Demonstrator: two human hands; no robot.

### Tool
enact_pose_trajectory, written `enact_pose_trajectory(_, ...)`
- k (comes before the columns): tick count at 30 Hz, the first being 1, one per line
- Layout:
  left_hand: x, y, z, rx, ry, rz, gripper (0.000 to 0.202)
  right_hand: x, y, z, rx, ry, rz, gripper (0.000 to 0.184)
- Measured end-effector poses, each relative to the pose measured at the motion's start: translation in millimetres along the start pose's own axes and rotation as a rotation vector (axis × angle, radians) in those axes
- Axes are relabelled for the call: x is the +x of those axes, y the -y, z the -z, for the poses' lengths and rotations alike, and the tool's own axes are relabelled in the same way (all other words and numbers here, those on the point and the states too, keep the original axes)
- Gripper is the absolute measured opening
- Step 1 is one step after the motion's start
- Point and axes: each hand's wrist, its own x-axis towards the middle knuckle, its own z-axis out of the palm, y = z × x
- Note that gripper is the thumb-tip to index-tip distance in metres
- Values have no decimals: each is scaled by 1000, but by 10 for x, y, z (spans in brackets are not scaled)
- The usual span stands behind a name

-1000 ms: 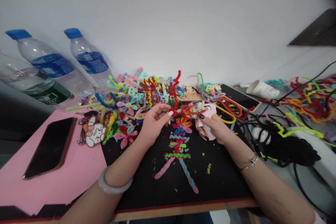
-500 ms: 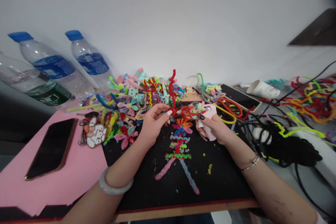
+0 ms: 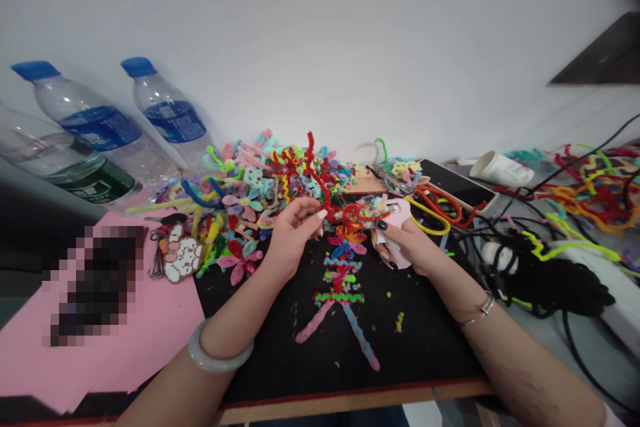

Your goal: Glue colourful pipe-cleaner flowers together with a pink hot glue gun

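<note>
Near the middle of the black mat, my left hand (image 3: 299,233) pinches a red pipe cleaner (image 3: 316,170) whose free end rises up and to the left. My right hand (image 3: 404,243) is wrapped round a pale pink tool, which looks like a glue gun (image 3: 399,213), its front toward the left. Between the hands lies a curled red pipe cleaner piece (image 3: 353,213). Just below, a figure of colourful pipe cleaners (image 3: 340,278) lies flat, with a flower, striped bands and two spread legs, one pink and one blue-pink. The tool's tip is hard to make out.
A heap of pipe cleaner flowers (image 3: 250,180) fills the back of the black mat (image 3: 280,360). Bottles (image 3: 173,117) stand at left behind pink paper (image 3: 165,340), near a keychain charm (image 3: 184,259). At right are a phone (image 3: 455,183), paper cup (image 3: 500,170) and black cables (image 3: 560,287).
The red pipe cleaner's free end has swung to the left. Both hands stay almost in place. The dark phone on the pink paper is now blurred into blocks.
</note>
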Motion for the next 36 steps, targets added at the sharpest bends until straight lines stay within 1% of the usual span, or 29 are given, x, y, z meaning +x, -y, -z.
enact_pose_trajectory(9,-5,-7,-7,-16,-2,22,19,4,-18,15,-1,-6,-1,40)
enact_pose_trajectory(17,-5,5,-7,-33,7,12,17,3,-2,-2,-6,-15,15,39)
enact_pose_trajectory(36,-6,-17,-16,-33,-8,48,21,3,-11,9,17,-12,8,41)
